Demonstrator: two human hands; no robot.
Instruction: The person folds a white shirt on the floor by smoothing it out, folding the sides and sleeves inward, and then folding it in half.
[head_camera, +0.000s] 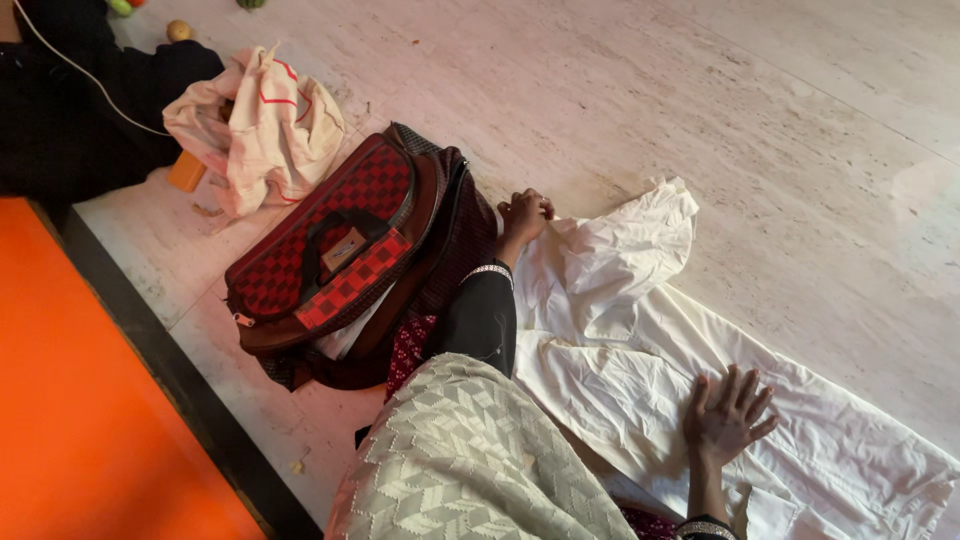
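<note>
Nearest the camera, a pale shawl with a woven chevron pattern drapes over the person's lap. Just beyond it, the right hand lies flat on the white garment, fingers spread wide and straight, gripping nothing, simply pressing the cloth to the marble floor. The garment runs from the lower right corner up toward the middle of the frame, smooth under that palm and rumpled at its far end.

Further out, the left hand is at that bunched far end, right beside the bag. Its fingers are curled in tight, closed on a gather of the white fabric; how much cloth sits inside the fist cannot be told from here.

The red checked travel bag lies just left of that hand, touching the dark sleeve. Beyond it a cream cloth with red lines sits heaped, with a small orange block at its edge, and a white cable crosses a dark shape at the top left. An orange surface fills the left side.

The risks, judging from this: a pull from the closed hand while the flat one holds only lightly could drag the smoothed part into creases. The loose far end could also snag on the bag, being so close to it.
</note>
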